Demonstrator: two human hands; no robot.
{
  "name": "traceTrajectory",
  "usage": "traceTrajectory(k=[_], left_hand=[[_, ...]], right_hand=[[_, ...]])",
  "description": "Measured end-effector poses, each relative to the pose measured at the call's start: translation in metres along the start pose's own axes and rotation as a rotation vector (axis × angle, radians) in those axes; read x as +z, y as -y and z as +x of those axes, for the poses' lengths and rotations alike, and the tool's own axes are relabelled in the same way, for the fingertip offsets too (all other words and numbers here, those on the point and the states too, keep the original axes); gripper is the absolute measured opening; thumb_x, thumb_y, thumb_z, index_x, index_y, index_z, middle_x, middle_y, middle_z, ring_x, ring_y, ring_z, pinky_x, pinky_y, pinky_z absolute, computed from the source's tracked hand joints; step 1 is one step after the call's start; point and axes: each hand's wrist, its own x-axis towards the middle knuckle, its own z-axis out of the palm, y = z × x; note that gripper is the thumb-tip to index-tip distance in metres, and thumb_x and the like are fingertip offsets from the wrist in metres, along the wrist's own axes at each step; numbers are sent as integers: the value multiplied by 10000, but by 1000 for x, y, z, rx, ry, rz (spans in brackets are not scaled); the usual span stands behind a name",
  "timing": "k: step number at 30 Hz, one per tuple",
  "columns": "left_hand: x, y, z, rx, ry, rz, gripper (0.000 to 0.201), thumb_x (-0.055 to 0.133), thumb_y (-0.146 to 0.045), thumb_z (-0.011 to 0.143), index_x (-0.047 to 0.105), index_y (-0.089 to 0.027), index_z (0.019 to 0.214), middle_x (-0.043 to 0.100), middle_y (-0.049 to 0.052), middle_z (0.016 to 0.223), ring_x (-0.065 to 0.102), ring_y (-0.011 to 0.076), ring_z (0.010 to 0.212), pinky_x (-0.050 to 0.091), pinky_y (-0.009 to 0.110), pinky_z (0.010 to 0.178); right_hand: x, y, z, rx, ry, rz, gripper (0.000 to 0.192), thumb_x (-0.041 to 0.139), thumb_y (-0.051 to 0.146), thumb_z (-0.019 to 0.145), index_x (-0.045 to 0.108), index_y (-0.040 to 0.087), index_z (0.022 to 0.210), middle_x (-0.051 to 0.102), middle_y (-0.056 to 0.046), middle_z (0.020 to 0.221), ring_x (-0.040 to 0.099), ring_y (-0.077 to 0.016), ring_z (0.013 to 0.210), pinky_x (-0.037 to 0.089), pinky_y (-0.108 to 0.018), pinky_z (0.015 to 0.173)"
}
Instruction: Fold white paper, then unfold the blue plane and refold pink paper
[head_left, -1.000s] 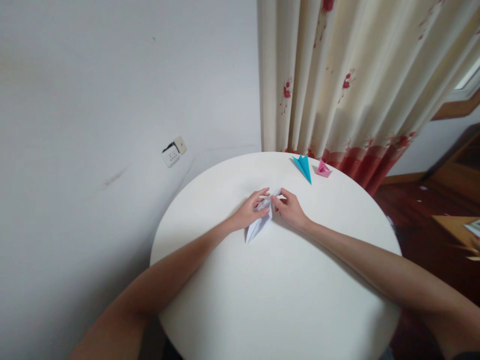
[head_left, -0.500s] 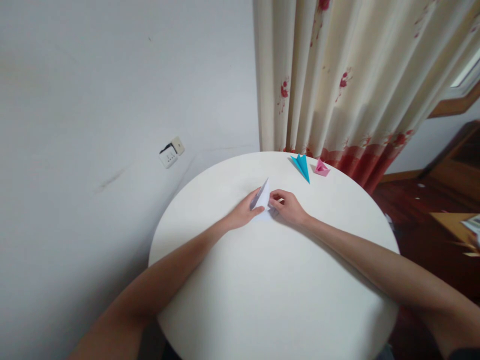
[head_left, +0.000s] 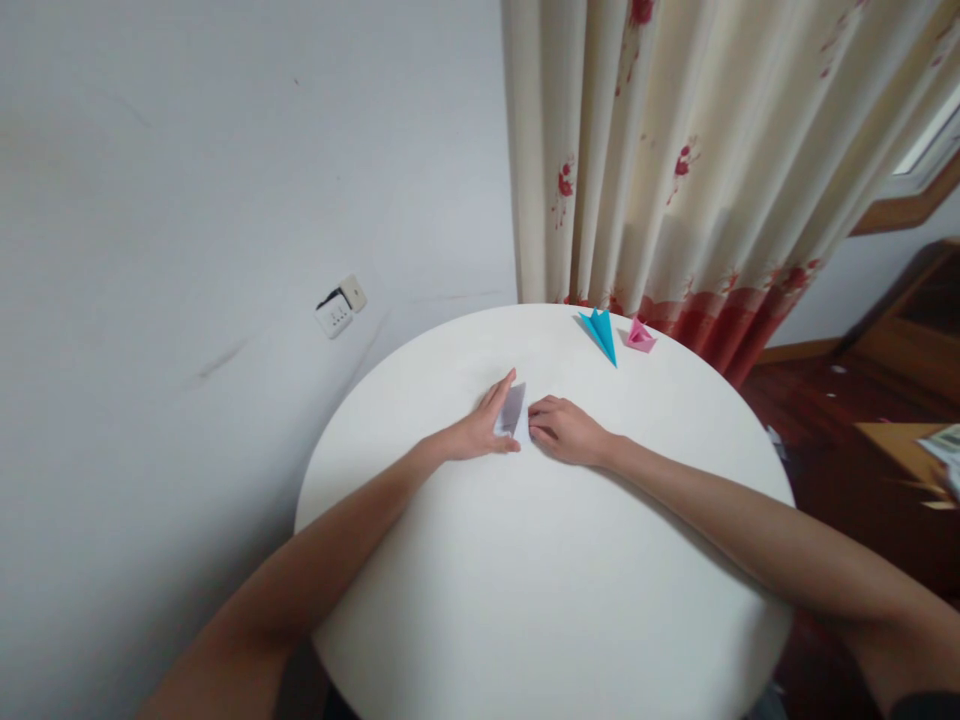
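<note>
Sitting between two bare hands: one folded white paper piece (head_left: 514, 408)

Location: on a round white table (head_left: 555, 560), beyond its middle. Left hand (head_left: 474, 432): thumb and fingers spread apart around the paper. Right hand (head_left: 568, 431): fingers curled together at the paper's right edge; cannot tell whether they pinch it. Farther right: pointed blue paper plane (head_left: 602, 336), beside small pink folded-paper boat (head_left: 640, 338).

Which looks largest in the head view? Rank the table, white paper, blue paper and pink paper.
1. Table
2. Blue paper and white paper: too alike to rank; the left hand partly covers the white one
3. Pink paper
</note>
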Motion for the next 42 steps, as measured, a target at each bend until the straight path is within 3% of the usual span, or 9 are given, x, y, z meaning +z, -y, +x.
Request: traceTrajectory(k=[6, 10, 14, 17, 20, 22, 24, 32, 42], left_hand=[[-11, 2, -2, 34, -58, -51, 970, 627, -595, 811, 86, -272, 1549, 332, 149, 1511, 303, 305, 1398, 210, 503, 1164], [-9, 4, 1, 57, -141, -19, 771, 504, -510, 923, 112, -280, 1545, 351, 141, 1484, 324, 279, 1377, 234, 498, 1153], [-7, 4, 5, 7, -333, 60, 615, 440, -401, 965, 211, -245, 1514, 416, 131, 1352, 395, 246, 1291, 305, 460, 1107], [-7, 0, 8, -88, -501, 32, 423, 498, -336, 926, 440, -210, 1326, 514, 65, 1078, 533, 188, 1018, 455, 354, 914], [-9, -4, 11, -184, -586, -26, 120, 530, -280, 875, 549, -181, 940, 512, -12, 797, 523, 136, 740, 457, 263, 726], [-11, -6, 11, -216, -530, -49, 141, 525, -282, 858, 525, -178, 763, 512, -22, 709, 505, 130, 690, 436, 248, 691], [-12, -7, 11, -232, -434, -82, 205, 496, -312, 863, 531, -173, 716, 542, -14, 697, 518, 136, 705, 432, 248, 705], [-8, -9, 8, -224, -245, -100, 277, 464, -334, 875, 598, -150, 717, 587, -1, 698, 532, 140, 694, 428, 242, 672], [-4, -2, 8, -185, -159, -62, 272, 487, -309, 868, 695, -137, 908, 675, 53, 861, 596, 179, 805, 462, 280, 762]], right_hand=[[1, 1, -1, 45, 36, -46, 252, 458, 215, 947, 631, 165, 1124, 655, -109, 1080, 556, -222, 1017, 417, -349, 877], [3, 3, -3, 42, 66, -79, 311, 430, 296, 976, 600, 177, 1207, 562, -119, 1327, 489, -255, 1165, 386, -397, 935], [3, 5, -1, 65, 102, -69, 336, 390, 297, 993, 569, 190, 1256, 561, -105, 1358, 462, -260, 1211, 330, -441, 984], [2, 6, 0, 92, 109, -58, 352, 383, 300, 995, 541, 188, 1289, 578, -118, 1330, 472, -256, 1200, 322, -444, 979], [4, 6, 0, 110, 99, -63, 361, 389, 319, 991, 536, 180, 1291, 579, -133, 1311, 475, -262, 1190, 338, -441, 955], [5, 5, -1, 103, 89, -62, 361, 386, 323, 991, 543, 181, 1284, 566, -133, 1329, 469, -266, 1204, 343, -445, 955], [7, 4, -1, 94, 81, -53, 360, 381, 316, 993, 546, 185, 1284, 552, -127, 1358, 461, -267, 1230, 338, -455, 973], [15, -4, 0, 109, 7, 0, 351, 408, 296, 984, 575, 154, 1259, 602, -141, 1288, 529, -243, 1199, 379, -414, 1010], [13, -4, -3, 83, 50, -29, 411, 407, 380, 991, 525, 174, 1326, 548, -135, 1362, 467, -246, 1282, 330, -439, 1070]])
